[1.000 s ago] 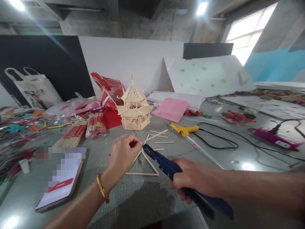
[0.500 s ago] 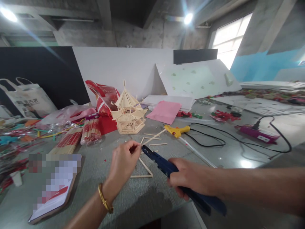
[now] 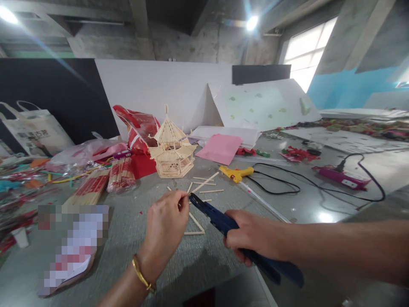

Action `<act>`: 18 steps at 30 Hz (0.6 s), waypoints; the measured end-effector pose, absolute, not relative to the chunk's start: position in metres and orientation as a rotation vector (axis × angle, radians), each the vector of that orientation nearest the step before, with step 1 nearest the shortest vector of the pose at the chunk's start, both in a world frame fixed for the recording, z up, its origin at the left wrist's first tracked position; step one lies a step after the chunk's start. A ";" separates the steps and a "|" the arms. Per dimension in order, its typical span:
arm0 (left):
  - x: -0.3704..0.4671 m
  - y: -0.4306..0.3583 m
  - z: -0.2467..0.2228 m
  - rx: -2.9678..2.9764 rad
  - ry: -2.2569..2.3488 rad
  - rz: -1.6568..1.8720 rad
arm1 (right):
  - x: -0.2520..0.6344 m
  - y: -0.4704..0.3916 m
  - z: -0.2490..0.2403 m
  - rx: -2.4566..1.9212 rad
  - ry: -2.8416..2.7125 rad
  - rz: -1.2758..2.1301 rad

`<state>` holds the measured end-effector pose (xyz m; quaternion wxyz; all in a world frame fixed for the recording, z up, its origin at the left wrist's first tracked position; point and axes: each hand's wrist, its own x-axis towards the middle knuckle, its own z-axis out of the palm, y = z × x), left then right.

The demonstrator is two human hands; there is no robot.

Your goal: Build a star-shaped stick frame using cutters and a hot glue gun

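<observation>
The left hand (image 3: 168, 217), a smooth gold-coloured bangle (image 3: 140, 275) at its wrist, has thumb and forefinger pinched together on a slender, pale wooden stick (image 3: 206, 181) that slants out beyond the fingertips, above the middle of the table (image 3: 128, 247). The right hand (image 3: 244, 234) is wrapped around the matt, dark blue handles of a pliers-like tool (image 3: 217, 217); the handles splay apart at the rear, and the narrow nose meets the left fingertips, where it cannot be told whether it bites the stick. Under and just beyond the hands, on the grey, finely streaked tabletop, lie more straight sticks (image 3: 211, 191) and an angular stick frame (image 3: 195, 233), partly hidden by the left hand. Behind them stands a pagoda model (image 3: 174, 164) of the same pale wood, with a many-sided base, two tiers of ribbed, flaring roof and a thin spire. To its right are a limp pink sheet (image 3: 220, 148), a yellow plastic glue gun (image 3: 238, 172) with a black cord, and a glossy purple power strip (image 3: 343, 178). To its left are a crinkled red-and-white plastic bag (image 3: 137, 128) and stick bundles (image 3: 91, 185) in clear film with red print, too blurred to read. Dark characters on the pale tote bag (image 3: 38, 132) are not legible, and the phone (image 3: 75, 251) screen is pixelated.
</observation>
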<state>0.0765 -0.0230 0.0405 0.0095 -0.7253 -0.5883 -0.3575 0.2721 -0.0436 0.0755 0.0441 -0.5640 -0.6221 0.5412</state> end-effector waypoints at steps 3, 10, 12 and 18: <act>0.076 -0.024 0.040 -2.263 -1.839 -1.125 | 0.271 -0.045 0.077 -1.734 -1.890 1.652; 0.079 -0.027 0.037 -2.215 -1.789 -1.096 | 0.269 -0.046 0.080 -1.739 -1.905 1.643; 0.080 -0.030 0.035 -2.192 -1.747 -1.059 | 0.269 -0.047 0.080 -1.735 -1.898 1.646; 0.085 -0.035 0.031 -2.149 -1.670 -0.942 | 0.272 -0.046 0.075 -1.717 -1.867 1.655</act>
